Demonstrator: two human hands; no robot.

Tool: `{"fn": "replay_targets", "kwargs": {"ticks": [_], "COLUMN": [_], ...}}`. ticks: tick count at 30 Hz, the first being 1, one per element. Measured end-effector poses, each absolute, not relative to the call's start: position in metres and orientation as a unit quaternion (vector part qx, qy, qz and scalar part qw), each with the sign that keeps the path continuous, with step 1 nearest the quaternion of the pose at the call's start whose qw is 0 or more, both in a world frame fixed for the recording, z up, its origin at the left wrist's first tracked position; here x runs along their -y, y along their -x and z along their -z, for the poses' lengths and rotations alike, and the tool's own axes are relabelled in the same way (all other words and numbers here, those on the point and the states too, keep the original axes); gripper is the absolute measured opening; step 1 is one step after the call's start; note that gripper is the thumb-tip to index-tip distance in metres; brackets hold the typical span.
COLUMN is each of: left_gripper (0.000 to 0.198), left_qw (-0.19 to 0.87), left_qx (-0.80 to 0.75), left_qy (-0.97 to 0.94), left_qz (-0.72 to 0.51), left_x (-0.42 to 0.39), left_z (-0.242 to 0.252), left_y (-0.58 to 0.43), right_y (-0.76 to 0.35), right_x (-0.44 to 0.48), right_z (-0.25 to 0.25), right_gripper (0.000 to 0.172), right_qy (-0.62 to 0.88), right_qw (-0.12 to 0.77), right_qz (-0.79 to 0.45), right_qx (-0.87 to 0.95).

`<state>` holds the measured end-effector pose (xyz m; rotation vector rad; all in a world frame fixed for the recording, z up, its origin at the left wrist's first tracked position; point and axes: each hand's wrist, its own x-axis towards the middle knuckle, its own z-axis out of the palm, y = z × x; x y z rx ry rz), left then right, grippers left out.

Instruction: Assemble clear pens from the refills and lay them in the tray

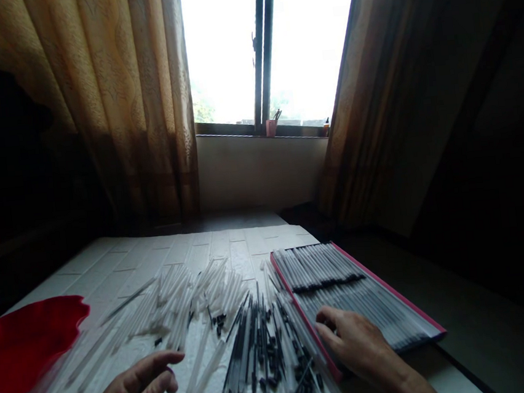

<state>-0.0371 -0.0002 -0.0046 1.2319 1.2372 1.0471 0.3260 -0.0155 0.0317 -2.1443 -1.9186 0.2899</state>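
Pen tubes, clear and slim, lie loose on the counter, spread to the left of a pink-edged tray. More of them fill the tray in two rows, side by side and facing one way; the raised rim probably stops them rolling, and the dark ends lined up seem to make each row easy to check.

Just left of the tray I see dark refills in a loose bundle, mixed with small black caps. I suppose these small parts sit nearest the tray so that either of the hands can get at them without stretching.

The right hand is at the tray's near left rim, fingers curled in and thumb close to the forefinger; whether anything is pinched there, I can't tell. The left hand, well left of the tray, is half open, forefinger stretched out and the others bent, with nothing visible in its grasp.

Farther left of the tray stands a red wavy-edged object, perhaps set aside for working room. Beyond the tray, a window gives the light.
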Motion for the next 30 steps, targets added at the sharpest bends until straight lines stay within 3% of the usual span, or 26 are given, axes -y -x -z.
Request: {"fn": "replay_targets", "kwargs": {"ticks": [9, 21, 30], "left_gripper": [0.049, 0.060, 0.059], "left_qw": [0.481, 0.356, 0.323], "left_qx": [-0.543, -0.568, -0.571], "left_qy": [-0.531, -0.501, -0.527], "left_qz": [-0.439, -0.548, -0.540], "left_x": [-0.002, -0.016, -0.012], "left_z": [-0.002, 0.000, -0.006], "left_y": [0.042, 0.059, 0.056], "right_y": [-0.328, -0.259, -0.209], "right_x": [0.010, -0.032, -0.070], "right_z": [-0.043, -0.063, -0.034], "right_gripper": [0.024, 0.020, 0.040], "right_qy": [0.721, 0.605, 0.524], "right_qw": [0.107, 0.120, 0.072], "right_qz": [-0.058, -0.029, -0.021], "right_qx": [0.682, 0.786, 0.848]}}
